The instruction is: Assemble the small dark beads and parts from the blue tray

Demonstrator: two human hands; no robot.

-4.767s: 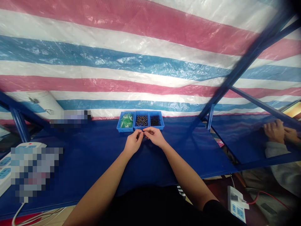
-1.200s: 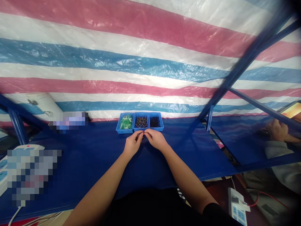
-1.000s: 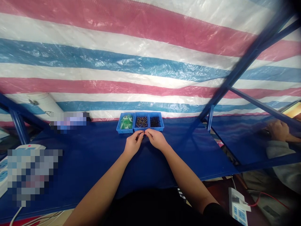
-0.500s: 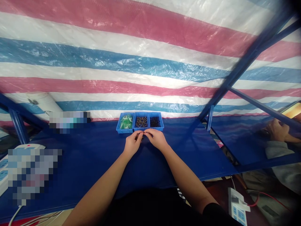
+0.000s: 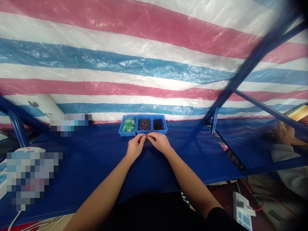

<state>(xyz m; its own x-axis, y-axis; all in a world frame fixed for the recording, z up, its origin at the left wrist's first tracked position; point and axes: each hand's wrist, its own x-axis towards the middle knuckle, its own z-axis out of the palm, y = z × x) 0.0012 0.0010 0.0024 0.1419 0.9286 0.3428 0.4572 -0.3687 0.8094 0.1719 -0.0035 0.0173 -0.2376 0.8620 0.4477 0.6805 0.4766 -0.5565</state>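
My left hand (image 5: 135, 146) and my right hand (image 5: 160, 142) meet fingertip to fingertip on the dark blue table (image 5: 96, 160), just in front of three small blue bins. Both hands pinch a tiny dark part (image 5: 145, 138) between them; it is too small to name. The left bin (image 5: 128, 125) holds green pieces, the middle bin (image 5: 144, 124) brownish small parts, and the right bin (image 5: 158, 124) dark small parts.
A striped red, white and blue tarp (image 5: 144, 64) hangs behind the table. Blue frame bars (image 5: 243, 73) slant at the right. Another person's hands (image 5: 286, 133) work at a neighbouring table on the right. A white power strip (image 5: 242, 210) lies below at right.
My hands have stayed joined in front of the bins with only slight finger movement. The other person's hands at the right have shifted a little.
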